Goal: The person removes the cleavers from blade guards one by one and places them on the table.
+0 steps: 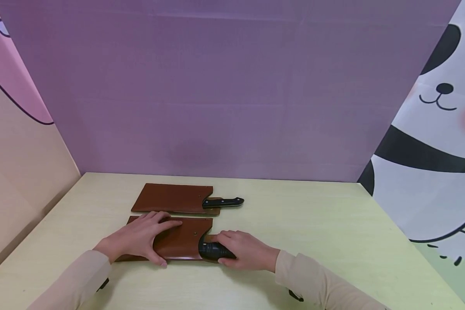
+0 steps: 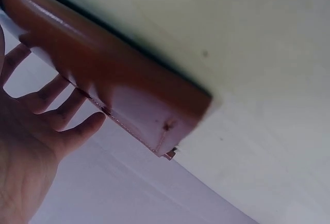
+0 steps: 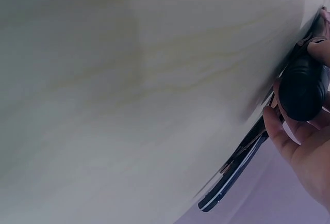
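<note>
A brown leather knife sheath lies flat on the table, with a knife's thick black handle sticking out of its right end. The blade is hidden inside the sheath. My left hand rests across the sheath's left part, fingers spread at the far edge and thumb at the near edge. In the left wrist view, the fingers of that hand reach the sheath's stitched edge. My right hand grips the black handle, with the thumb along its near side. The right wrist view shows the rounded handle end within those fingers.
Just behind lies a second brown sheath holding a knife with a slimmer, riveted black handle pointing right. The pale wooden table meets a purple backdrop at the back. A panda-print panel stands on the right.
</note>
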Tool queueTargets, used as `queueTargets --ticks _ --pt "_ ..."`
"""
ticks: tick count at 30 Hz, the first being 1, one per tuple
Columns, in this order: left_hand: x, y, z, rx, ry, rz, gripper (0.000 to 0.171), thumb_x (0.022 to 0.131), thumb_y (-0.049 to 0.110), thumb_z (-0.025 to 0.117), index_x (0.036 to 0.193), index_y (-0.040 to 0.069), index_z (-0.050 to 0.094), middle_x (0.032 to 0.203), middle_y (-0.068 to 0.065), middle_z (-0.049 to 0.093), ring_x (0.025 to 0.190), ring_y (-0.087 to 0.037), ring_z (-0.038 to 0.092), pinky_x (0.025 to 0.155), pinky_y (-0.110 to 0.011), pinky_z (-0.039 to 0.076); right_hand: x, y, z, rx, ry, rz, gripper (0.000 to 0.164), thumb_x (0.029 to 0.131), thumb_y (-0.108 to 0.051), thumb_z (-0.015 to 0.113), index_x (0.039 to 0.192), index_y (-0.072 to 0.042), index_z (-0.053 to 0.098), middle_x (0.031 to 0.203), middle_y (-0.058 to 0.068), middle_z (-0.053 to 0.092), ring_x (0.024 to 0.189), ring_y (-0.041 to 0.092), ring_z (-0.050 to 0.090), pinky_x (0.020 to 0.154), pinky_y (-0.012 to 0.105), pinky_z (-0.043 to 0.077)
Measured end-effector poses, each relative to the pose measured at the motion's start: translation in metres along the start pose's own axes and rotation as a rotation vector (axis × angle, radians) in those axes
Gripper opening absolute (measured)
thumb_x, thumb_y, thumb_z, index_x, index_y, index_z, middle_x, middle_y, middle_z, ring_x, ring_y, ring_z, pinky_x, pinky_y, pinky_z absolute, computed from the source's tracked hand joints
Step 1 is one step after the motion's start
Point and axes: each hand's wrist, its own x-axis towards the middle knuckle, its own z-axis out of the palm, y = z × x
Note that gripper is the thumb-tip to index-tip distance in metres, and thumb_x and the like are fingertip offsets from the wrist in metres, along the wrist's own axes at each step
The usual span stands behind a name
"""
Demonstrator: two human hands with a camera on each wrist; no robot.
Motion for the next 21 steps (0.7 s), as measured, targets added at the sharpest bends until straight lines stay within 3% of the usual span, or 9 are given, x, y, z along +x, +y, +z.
queueTargets --ticks 11,21 --pt "0.0001 0.0009 -0.0008 0.043 0.023 0.001 0.1 0.053 0.08 0.062 0.135 0.027 0.044 0.129 -0.006 0.044 0.117 -0.026 0.041 0.091 -0.052 0.04 -0.0006 0.0016 -0.0017 0.221 -0.021 0.055 0.036 0.085 -0.023 0.063 0.117 -0.015 0.048 0.111 0.0 0.057 0.095 0.006 0.052 0.082 0.021 0.046" --pt "-0.0008 0.0076 -0.0076 0.08 0.046 0.006 0.099 0.054 0.077 0.066 0.137 0.028 0.042 0.13 -0.007 0.043 0.118 -0.026 0.041 0.098 -0.053 0.034 -0.0027 0.0023 -0.0034 0.346 0.014 0.034 0.037 0.083 -0.015 0.063 0.116 -0.012 0.046 0.113 0.003 0.054 0.097 0.008 0.05 0.084 0.022 0.045"
